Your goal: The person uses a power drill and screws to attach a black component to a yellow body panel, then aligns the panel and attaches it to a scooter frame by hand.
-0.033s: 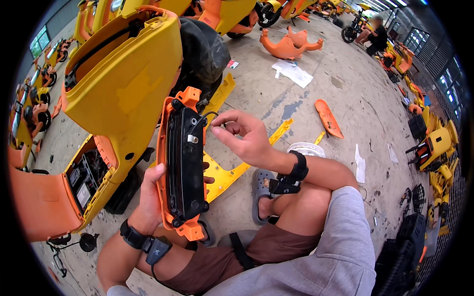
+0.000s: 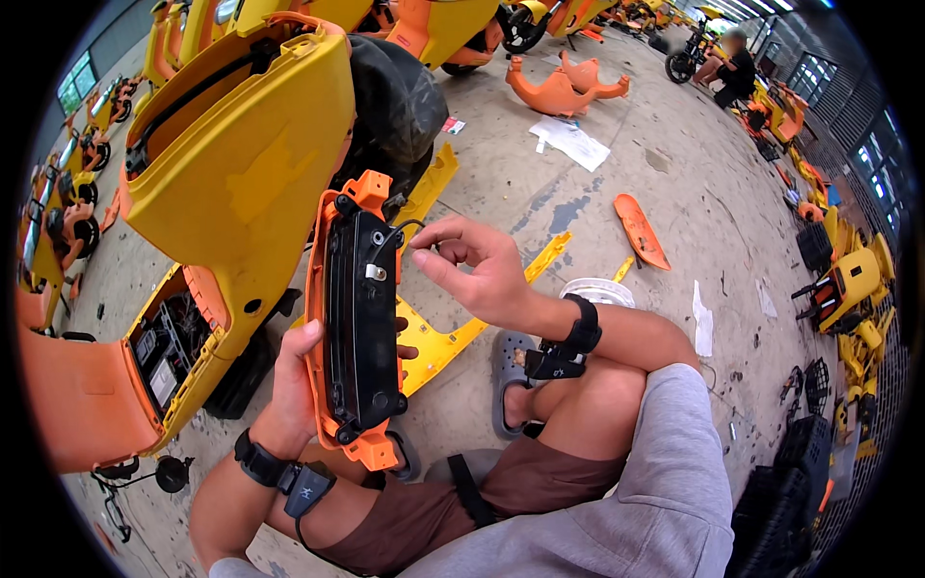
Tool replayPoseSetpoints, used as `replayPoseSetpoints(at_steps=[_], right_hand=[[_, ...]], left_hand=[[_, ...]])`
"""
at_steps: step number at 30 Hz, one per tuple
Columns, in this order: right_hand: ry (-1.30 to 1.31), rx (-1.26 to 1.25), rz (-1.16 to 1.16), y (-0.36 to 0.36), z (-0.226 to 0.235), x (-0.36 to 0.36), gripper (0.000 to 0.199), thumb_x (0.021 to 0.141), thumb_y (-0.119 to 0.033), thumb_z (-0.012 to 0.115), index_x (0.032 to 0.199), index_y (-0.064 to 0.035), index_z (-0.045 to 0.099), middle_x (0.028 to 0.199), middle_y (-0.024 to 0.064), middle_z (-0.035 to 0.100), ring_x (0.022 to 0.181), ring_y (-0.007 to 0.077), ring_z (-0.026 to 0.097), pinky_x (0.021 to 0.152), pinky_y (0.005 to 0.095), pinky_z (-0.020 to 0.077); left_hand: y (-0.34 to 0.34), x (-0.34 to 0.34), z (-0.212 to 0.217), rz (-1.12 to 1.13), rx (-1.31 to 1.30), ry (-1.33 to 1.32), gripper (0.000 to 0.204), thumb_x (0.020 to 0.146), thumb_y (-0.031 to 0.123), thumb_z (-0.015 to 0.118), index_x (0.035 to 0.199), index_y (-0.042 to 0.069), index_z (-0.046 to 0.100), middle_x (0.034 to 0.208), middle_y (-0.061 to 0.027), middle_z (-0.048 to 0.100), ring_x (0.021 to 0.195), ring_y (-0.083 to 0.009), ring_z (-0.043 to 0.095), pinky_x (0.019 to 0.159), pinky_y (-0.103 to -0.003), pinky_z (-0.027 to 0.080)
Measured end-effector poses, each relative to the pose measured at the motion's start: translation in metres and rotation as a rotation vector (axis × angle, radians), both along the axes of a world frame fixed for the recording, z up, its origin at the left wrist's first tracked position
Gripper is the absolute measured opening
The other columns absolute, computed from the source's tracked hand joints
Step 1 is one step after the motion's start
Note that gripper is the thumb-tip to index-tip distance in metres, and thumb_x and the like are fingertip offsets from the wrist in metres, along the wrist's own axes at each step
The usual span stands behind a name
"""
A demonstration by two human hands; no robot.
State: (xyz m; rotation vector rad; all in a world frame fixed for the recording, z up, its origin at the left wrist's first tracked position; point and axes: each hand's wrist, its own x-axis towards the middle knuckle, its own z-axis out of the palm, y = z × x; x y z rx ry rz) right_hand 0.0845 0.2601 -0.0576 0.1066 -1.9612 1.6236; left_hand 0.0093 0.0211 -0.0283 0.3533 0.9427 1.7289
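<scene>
A long black housing set in an orange plastic frame is held upright in front of me. My left hand grips it by the lower left side, thumb in front and fingertips showing beyond its right edge. A short black cable curves out near the housing's top, beside a small metal clip. My right hand is closed in a pinch at the cable's outer end, which the fingers partly hide. Close by on the left stands a yellow scooter body, with wiring showing in its opened lower compartment.
Yellow trim panels lie on the floor behind the housing. Farther off are an orange cover, a forked orange shell and white paper. Scooters and parts line both sides. A person sits at the far right.
</scene>
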Motion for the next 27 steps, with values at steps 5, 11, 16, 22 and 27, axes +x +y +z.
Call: replayPoseSetpoints(at_steps=[5,11,16,22,27], right_hand=[[0.136,0.100,-0.018,-0.004,0.005,-0.001,0.012,0.087,-0.006,0.077,0.098,-0.0037,0.072,0.080,-0.0009,0.064,0.054,0.0027,0.046,0.052,0.0220,0.0361],[0.127,0.189,0.010,-0.004,0.005,-0.001,0.013,0.085,-0.008,0.079,0.096,-0.0046,0.073,0.086,0.0009,0.065,0.055,0.0038,0.048,0.052,0.0223,0.0374],[0.053,0.227,0.000,-0.002,0.010,0.003,0.012,0.084,-0.003,0.079,0.095,-0.0037,0.074,0.089,0.0030,0.070,0.057,0.0054,0.052,0.055,0.0222,0.0411],[0.044,0.173,-0.016,-0.003,0.007,0.001,0.014,0.086,-0.012,0.078,0.095,-0.0039,0.073,0.079,0.0013,0.065,0.055,0.0050,0.047,0.053,0.0238,0.0380],[-0.006,0.184,-0.016,-0.005,0.007,0.000,0.013,0.086,-0.010,0.078,0.096,-0.0037,0.073,0.078,0.0009,0.064,0.054,0.0046,0.047,0.054,0.0240,0.0385]], left_hand=[[0.003,0.000,-0.002,0.011,-0.019,0.000,0.078,0.093,0.051,0.051,0.147,-0.004,0.042,0.135,-0.0239,0.058,0.122,-0.0415,0.062,0.095,-0.049,0.059],[-0.003,-0.005,-0.013,-0.037,-0.150,0.035,0.074,0.094,0.050,0.049,0.145,-0.004,0.044,0.134,-0.0233,0.059,0.119,-0.0388,0.063,0.092,-0.048,0.061],[0.002,-0.002,-0.016,0.024,-0.157,0.024,0.070,0.096,0.047,0.048,0.144,-0.004,0.045,0.133,-0.0235,0.059,0.119,-0.0397,0.063,0.090,-0.049,0.061],[0.002,0.000,-0.012,0.039,-0.159,-0.013,0.068,0.096,0.046,0.047,0.143,-0.004,0.046,0.132,-0.0232,0.060,0.119,-0.0388,0.063,0.091,-0.049,0.061],[0.000,0.001,-0.008,0.019,-0.143,0.001,0.068,0.096,0.047,0.047,0.143,-0.003,0.047,0.131,-0.0229,0.061,0.118,-0.0383,0.064,0.090,-0.047,0.061]])
